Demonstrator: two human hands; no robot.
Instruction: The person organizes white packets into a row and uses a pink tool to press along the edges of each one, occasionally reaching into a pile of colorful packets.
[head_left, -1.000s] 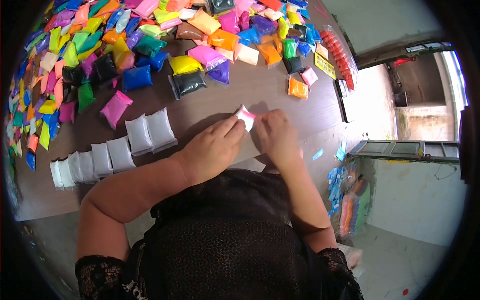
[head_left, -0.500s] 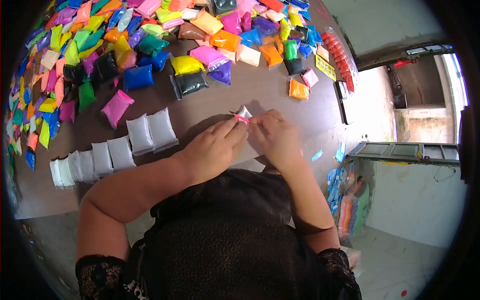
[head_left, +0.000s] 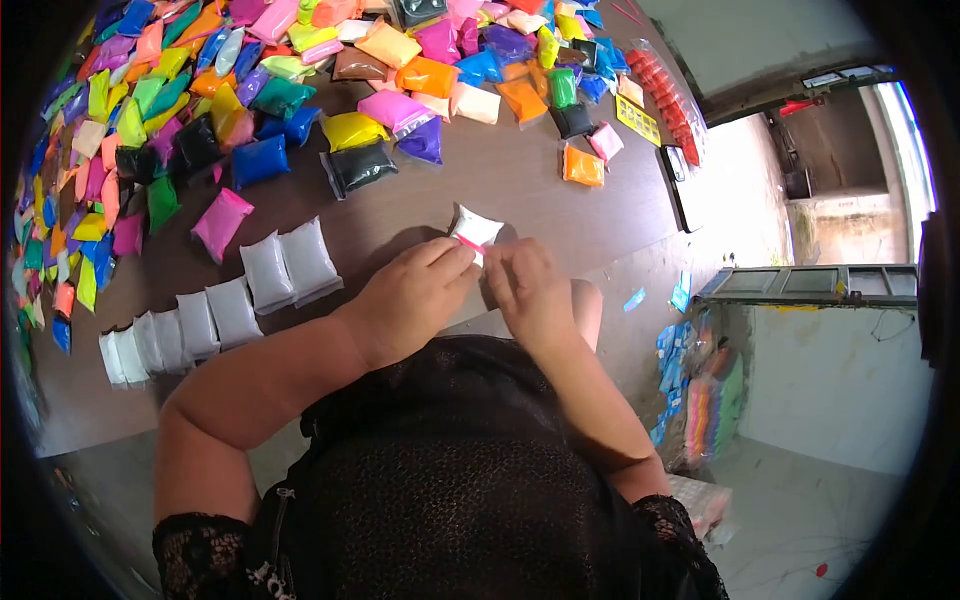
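Observation:
A small white packet lies just beyond my fingertips, near the table's front edge. Across its near end runs a thin pink strip. My left hand is closed, with thumb and fingers pressed on the packet's near left corner beside the strip. My right hand is closed in a pinch by the packet's near right corner. What its fingertips hold, if anything, is hidden. Left of my left hand, several filled white packets stand in a slanting row.
A big heap of coloured packets covers the far and left table. An orange packet, a yellow card, a row of red pieces and a phone lie on the right. Blue wrappers are on the floor.
More of the white packet shows now, beyond my fingers. My right hand has shifted slightly down from the pink strip, and the whole view has tilted a little.

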